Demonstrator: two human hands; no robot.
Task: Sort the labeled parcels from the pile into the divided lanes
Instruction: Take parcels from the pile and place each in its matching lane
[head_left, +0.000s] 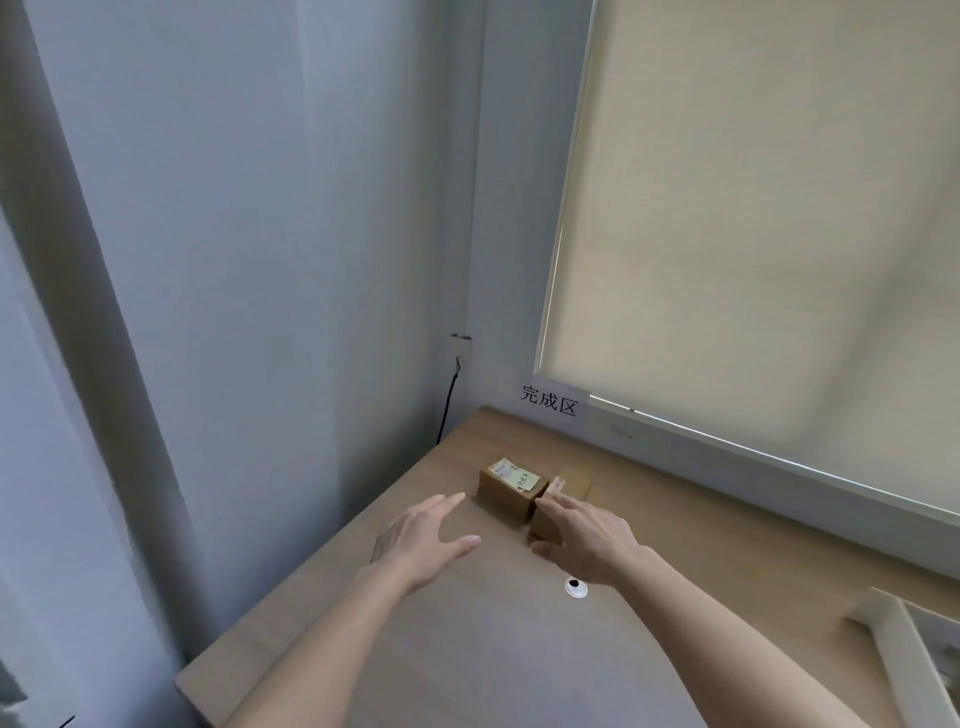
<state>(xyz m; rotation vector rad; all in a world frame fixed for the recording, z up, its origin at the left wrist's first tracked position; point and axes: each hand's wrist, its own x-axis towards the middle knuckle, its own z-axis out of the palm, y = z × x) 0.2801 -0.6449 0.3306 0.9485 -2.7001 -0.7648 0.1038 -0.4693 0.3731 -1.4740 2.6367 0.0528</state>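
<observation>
The left hand (426, 540) hovers over bare desk (467, 649) with its fingers (447, 501) straight and spread, holding nothing; the labelled parcel (511, 488) lies just beyond and to the right of its fingertips, apart from them, label facing up. Touching that parcel on its right is a second parcel (558, 506), whose long axis runs away from the person toward the window blind (753, 234). The right hand (587, 540) is the nearer one: its fingers (563, 506) lie across this parcel's top and the thumb reaches round its near end, seemingly gripping it. Both parcels sit below the wall sign (549, 401). A white divider (904, 639) lies far right of the fingers.
</observation>
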